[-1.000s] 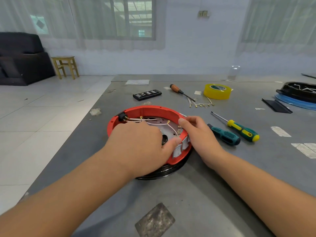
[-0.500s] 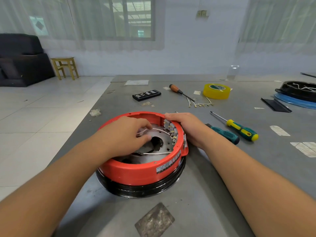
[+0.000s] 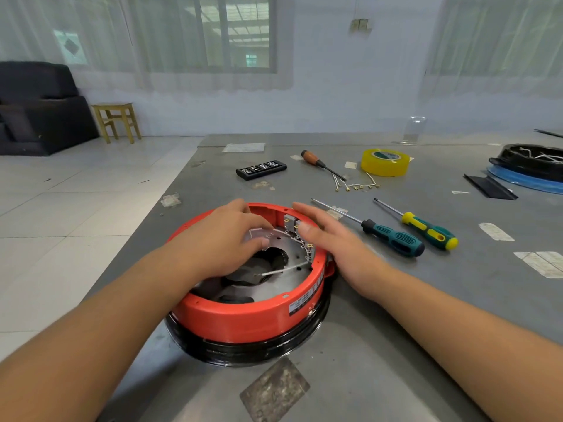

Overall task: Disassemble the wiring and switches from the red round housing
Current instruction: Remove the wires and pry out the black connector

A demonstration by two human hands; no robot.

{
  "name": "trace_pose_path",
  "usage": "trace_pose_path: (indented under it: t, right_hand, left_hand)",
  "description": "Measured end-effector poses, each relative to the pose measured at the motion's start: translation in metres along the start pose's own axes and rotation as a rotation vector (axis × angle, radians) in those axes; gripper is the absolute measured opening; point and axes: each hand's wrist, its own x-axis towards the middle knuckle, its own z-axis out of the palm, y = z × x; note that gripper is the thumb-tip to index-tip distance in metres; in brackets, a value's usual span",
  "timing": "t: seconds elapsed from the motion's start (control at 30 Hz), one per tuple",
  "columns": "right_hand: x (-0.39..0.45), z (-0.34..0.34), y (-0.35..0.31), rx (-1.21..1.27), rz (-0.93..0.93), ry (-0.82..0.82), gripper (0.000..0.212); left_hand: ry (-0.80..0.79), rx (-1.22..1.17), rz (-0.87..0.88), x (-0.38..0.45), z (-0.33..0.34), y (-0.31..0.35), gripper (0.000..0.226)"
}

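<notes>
Left hand [image 3: 225,239]: fingers curled inside the red housing [image 3: 243,318]; what they pinch, cannot tell
Right hand [image 3: 332,239]: fingers spread flat beside the switches [image 3: 291,222]

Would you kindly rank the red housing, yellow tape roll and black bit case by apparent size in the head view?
1. red housing
2. yellow tape roll
3. black bit case; close to the tape roll, so unsure.
</notes>
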Motion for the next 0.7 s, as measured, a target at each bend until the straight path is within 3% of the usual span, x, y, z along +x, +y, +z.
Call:
trace_pose_path:
  t: [0.27,0.47,0.6,0.7]
  right_hand:
    - [-0.003,0.003,-0.007,0.001,0.015,-0.004,0.065]
    - [0.0,0.004,-0.006,0.045,0.002,0.049,0.064]
    - [-0.001,0.003,-0.007,0.034,-0.015,0.046,0.062]
    - [-0.002,0.004,-0.006,0.019,-0.062,0.08,0.05]
  left_hand:
    - [0.133,0.084,-0.197,-0.004,-0.007,0.004,0.037]
    - [0.264,-0.108,-0.26,-0.003,-0.028,-0.003,0.021]
    - [0.394,-0.199,-0.212,-0.002,-0.032,-0.013,0.013]
    - [0.453,-0.279,-0.194,0.0,-0.024,-0.018,0.01]
